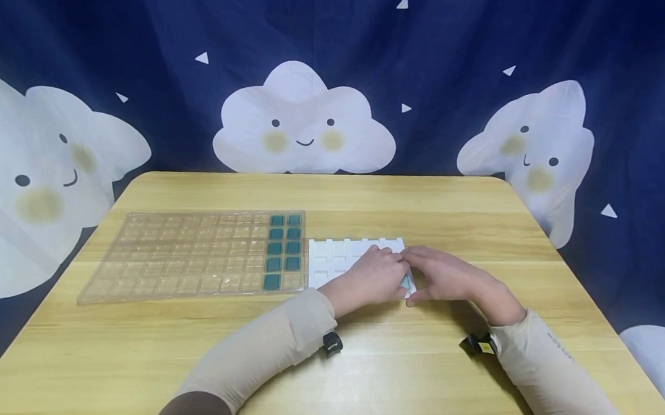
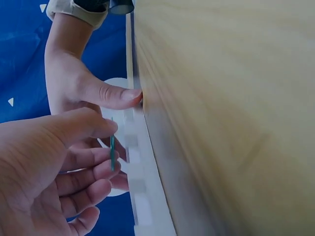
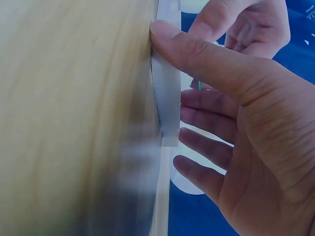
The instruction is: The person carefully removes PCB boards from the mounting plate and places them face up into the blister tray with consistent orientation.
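My left hand [image 1: 371,274] pinches a thin teal square piece [image 2: 112,147] between thumb and fingertips, its flat side seen edge-on in the left wrist view. It is above the right end of a white compartment tray [image 1: 316,264]. My right hand [image 1: 447,275] holds that tray's right end, its thumb [image 3: 184,46] against the near side and its fingers bent over the tray. In the head view, both hands meet there and cover most of that end. A bit of teal [image 1: 406,283] shows between them; whether it is the pinched piece I cannot tell.
Left of the white tray lies a long clear plastic tray [image 1: 194,295] with many square pockets. Several teal squares [image 1: 275,248] sit in its two rightmost columns; its near right corner pocket holds none. Both lie on a wooden table [image 1: 250,366], with a cloud-patterned curtain [image 1: 157,29] behind.
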### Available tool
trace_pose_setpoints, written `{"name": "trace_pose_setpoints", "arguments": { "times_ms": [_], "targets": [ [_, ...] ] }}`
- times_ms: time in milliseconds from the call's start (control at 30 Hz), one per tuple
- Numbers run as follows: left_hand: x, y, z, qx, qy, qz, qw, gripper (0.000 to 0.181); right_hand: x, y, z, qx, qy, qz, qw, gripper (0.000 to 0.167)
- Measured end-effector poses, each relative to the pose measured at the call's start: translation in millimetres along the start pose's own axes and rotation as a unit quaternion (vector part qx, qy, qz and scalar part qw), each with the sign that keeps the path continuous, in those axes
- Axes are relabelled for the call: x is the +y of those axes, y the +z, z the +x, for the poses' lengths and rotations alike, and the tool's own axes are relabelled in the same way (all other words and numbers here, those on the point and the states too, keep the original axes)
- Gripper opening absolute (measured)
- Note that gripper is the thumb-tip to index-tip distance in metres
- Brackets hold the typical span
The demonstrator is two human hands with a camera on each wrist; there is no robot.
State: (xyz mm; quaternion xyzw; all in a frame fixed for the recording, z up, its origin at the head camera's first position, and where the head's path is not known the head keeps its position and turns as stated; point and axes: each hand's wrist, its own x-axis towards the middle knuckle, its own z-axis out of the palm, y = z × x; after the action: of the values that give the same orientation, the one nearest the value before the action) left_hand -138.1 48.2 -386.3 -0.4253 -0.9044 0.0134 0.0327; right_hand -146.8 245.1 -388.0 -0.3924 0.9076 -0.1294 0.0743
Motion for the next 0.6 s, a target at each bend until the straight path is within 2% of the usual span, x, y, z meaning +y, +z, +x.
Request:
{"name": "trace_pose_setpoints", "arguments": {
  "times_ms": [200, 433, 600],
  "targets": [
    [-2.9, -4.3, -6.0, -0.009, 0.014, -0.028, 0.9995, 0.036, -1, 1, 0.0, 0.002, 0.001, 0.007, 1.0000, 0.081],
    [-8.8, -7.7, -12.5, -0.014, 0.023, -0.040, 0.9988, 0.042, 0, 1, -0.2, 0.001, 0.003, 0.004, 1.0000, 0.080],
    [-15.4, -9.5, -17.8, -0.008, 0.025, -0.038, 0.9990, 0.032, 1, 2, 1.0, 0.006, -0.010, 0.009, 0.9999, 0.075]
  ]
}}
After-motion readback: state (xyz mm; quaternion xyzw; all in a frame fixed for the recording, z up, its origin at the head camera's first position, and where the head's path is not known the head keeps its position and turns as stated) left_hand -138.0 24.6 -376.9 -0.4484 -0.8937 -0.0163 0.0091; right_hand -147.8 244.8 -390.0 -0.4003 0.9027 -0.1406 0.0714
